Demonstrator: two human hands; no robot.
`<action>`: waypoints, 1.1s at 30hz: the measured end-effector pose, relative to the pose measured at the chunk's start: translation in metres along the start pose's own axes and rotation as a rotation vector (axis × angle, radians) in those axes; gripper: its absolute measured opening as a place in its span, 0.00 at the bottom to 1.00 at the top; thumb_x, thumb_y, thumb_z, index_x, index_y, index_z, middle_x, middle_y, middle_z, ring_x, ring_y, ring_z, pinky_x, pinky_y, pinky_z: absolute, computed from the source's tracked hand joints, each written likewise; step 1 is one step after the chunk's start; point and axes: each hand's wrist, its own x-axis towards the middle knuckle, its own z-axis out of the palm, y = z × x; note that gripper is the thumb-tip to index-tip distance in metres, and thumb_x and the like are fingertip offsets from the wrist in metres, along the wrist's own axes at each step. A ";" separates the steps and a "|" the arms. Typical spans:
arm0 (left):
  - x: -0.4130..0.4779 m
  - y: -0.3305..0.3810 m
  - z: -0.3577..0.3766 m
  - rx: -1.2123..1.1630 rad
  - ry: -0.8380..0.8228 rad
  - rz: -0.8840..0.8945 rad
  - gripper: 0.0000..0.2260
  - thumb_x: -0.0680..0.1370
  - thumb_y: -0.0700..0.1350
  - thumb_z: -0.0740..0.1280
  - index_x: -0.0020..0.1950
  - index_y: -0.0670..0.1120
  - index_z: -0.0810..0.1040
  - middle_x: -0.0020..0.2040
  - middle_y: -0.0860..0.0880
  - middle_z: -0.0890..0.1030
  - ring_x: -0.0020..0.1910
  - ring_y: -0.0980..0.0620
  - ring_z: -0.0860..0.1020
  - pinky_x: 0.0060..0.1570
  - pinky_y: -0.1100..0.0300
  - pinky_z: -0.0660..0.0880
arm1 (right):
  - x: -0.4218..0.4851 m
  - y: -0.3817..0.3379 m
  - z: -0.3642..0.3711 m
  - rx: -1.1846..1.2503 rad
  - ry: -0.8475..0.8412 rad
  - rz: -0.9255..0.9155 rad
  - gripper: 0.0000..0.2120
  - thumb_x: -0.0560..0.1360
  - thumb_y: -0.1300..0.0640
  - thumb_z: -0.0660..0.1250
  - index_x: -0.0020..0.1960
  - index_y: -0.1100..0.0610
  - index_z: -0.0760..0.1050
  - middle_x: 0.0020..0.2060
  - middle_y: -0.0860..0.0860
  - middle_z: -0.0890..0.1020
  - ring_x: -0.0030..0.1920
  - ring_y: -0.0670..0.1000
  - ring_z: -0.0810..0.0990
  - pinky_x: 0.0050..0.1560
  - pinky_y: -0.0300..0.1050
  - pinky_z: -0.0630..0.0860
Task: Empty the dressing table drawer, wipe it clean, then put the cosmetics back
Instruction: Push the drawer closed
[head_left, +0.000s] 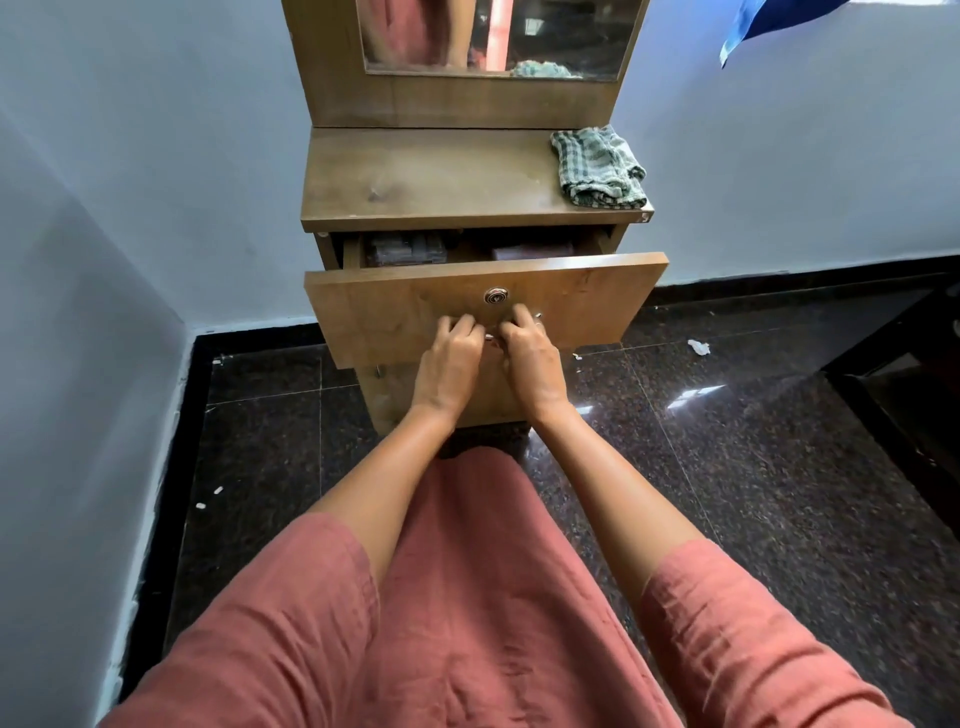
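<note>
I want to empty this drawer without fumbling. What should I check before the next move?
1. Grip on handle by left hand and right hand: ok.
2. Reach into drawer: not ok, it is only partly open.
3. Wiping cloth ready on tabletop: ok.
4. Bare tabletop space for the contents: ok.
5. What the contents are: cannot tell, they lie in shadow.

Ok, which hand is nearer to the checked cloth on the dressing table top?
Right. The right hand grips the drawer handle, below and a little left of the checked cloth; the left hand grips it further left, farther from the cloth.
</note>
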 end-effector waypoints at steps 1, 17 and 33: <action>0.007 -0.001 0.001 0.011 -0.008 -0.012 0.10 0.78 0.35 0.57 0.54 0.35 0.76 0.56 0.41 0.76 0.58 0.41 0.70 0.43 0.47 0.76 | 0.006 0.000 0.001 -0.012 0.002 0.001 0.08 0.76 0.65 0.57 0.44 0.67 0.74 0.55 0.60 0.73 0.55 0.62 0.71 0.43 0.57 0.71; 0.065 -0.028 0.015 0.065 -0.038 -0.034 0.15 0.79 0.34 0.54 0.65 0.38 0.70 0.63 0.43 0.72 0.61 0.42 0.68 0.54 0.51 0.74 | 0.072 0.005 0.020 -0.142 0.017 0.023 0.10 0.78 0.62 0.57 0.49 0.65 0.76 0.61 0.57 0.72 0.64 0.60 0.66 0.41 0.56 0.75; 0.054 -0.023 0.013 0.204 -0.098 -0.033 0.23 0.79 0.34 0.53 0.74 0.40 0.55 0.74 0.43 0.60 0.74 0.46 0.59 0.70 0.54 0.61 | 0.060 -0.005 0.027 -0.200 -0.026 0.002 0.17 0.77 0.67 0.53 0.65 0.63 0.67 0.64 0.58 0.68 0.67 0.58 0.65 0.52 0.54 0.76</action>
